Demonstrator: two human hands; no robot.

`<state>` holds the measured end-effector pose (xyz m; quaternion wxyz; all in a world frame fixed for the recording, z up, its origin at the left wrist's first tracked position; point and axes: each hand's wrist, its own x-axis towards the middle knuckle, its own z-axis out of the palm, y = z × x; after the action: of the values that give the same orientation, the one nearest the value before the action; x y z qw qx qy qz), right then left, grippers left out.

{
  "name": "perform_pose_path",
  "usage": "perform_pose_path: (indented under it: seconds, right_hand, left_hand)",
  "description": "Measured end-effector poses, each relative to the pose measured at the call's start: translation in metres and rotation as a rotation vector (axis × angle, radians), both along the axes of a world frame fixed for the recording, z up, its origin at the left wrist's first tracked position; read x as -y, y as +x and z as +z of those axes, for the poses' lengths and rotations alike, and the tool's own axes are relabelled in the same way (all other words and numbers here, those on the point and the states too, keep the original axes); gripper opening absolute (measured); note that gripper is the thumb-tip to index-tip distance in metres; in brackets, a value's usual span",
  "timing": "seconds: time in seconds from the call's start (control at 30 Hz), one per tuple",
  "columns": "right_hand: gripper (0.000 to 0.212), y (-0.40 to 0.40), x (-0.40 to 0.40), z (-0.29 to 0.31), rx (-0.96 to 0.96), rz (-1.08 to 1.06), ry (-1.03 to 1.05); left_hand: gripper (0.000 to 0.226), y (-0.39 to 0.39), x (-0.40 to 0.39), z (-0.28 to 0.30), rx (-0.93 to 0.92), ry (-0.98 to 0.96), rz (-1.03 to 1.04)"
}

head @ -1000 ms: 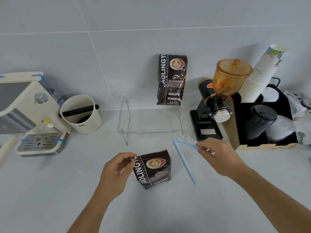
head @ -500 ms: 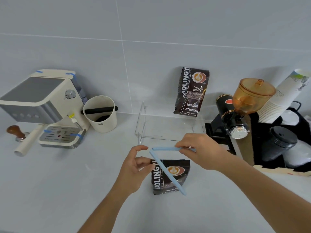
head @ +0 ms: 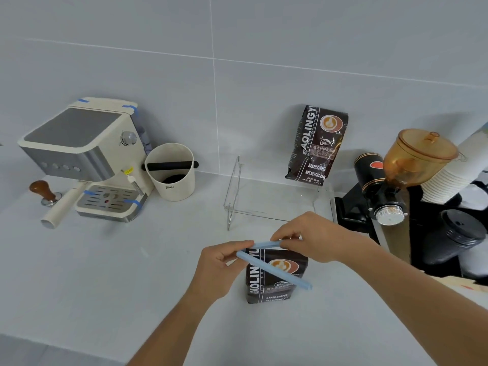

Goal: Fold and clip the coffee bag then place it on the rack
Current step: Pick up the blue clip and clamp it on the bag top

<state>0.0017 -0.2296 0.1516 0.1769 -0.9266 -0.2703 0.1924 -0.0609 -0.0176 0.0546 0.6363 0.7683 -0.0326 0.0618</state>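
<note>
Both hands worked a blue clip (head: 274, 265), spread in a V, at the bag's (head: 274, 278) top on the counter (head: 132, 273): left hand (head: 219, 268) pinched the hinge, right hand (head: 314, 239) pinched the upper arm, before the rack (head: 277, 204).

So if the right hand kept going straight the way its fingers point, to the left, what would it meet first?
Probably the left hand, which faces the right hand across the open blue clip that both hold; depth is uncertain.

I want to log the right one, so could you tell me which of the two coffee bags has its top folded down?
The coffee bag on the counter, between the left hand and right hand, under the open blue clip. The bag on the clear rack stands full height.
</note>
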Motion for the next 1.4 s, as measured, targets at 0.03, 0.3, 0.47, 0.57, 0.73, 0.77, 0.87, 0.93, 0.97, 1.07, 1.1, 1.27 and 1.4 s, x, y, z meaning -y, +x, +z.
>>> perform_pose_path:
  seconds: [0.03, 0.3, 0.47, 0.57, 0.73, 0.77, 0.87, 0.93, 0.97, 1.07, 1.1, 1.27, 1.4]
  right_hand:
    - [0.024, 0.000, 0.001, 0.000, -0.013, -0.006, 0.003]
    - [0.097, -0.019, 0.020, 0.006, -0.124, -0.032, -0.149]
    - [0.100, -0.029, 0.021, 0.000, -0.019, -0.016, -0.156]
    - [0.090, -0.027, 0.024, -0.003, 0.026, -0.024, -0.145]
    - [0.091, -0.031, 0.028, -0.009, 0.053, -0.004, -0.118]
    - [0.086, -0.030, 0.030, -0.010, 0.067, -0.013, -0.097]
    - [0.069, -0.027, 0.035, -0.010, 0.112, -0.046, -0.036]
    - [0.055, -0.026, 0.036, -0.008, 0.142, -0.047, -0.020]
    - [0.050, -0.026, 0.036, -0.007, 0.151, -0.041, -0.009]
    - [0.040, -0.027, 0.035, -0.005, 0.168, -0.014, 0.007]
    - [0.038, -0.027, 0.034, -0.005, 0.168, -0.005, 0.001]
    - [0.030, -0.027, 0.034, -0.006, 0.154, -0.013, 0.010]
    - [0.025, -0.030, 0.043, -0.009, 0.133, -0.061, 0.049]
  left_hand:
    - [0.050, -0.001, 0.002, -0.001, 0.004, -0.001, 0.009]
    - [0.050, -0.007, 0.011, -0.008, 0.130, 0.092, 0.101]
    - [0.051, -0.010, 0.018, -0.011, 0.181, 0.136, 0.123]
    - [0.050, -0.011, 0.016, -0.014, 0.186, 0.144, 0.130]
    - [0.055, -0.012, 0.017, -0.017, 0.197, 0.167, 0.140]
    - [0.054, -0.011, 0.016, -0.017, 0.202, 0.163, 0.139]
    - [0.050, -0.013, 0.015, -0.014, 0.205, 0.156, 0.117]
    - [0.051, -0.015, 0.013, -0.006, 0.138, 0.160, 0.078]
    - [0.051, -0.015, 0.011, -0.001, 0.099, 0.188, 0.053]
    - [0.035, -0.008, 0.008, 0.017, 0.099, 0.414, -0.033]
    - [0.036, -0.004, 0.009, 0.024, 0.130, 0.523, -0.088]
    - [0.036, 0.018, 0.022, 0.052, 0.160, 0.918, -0.357]
    - [0.025, 0.025, 0.022, 0.055, 0.126, 0.965, -0.394]
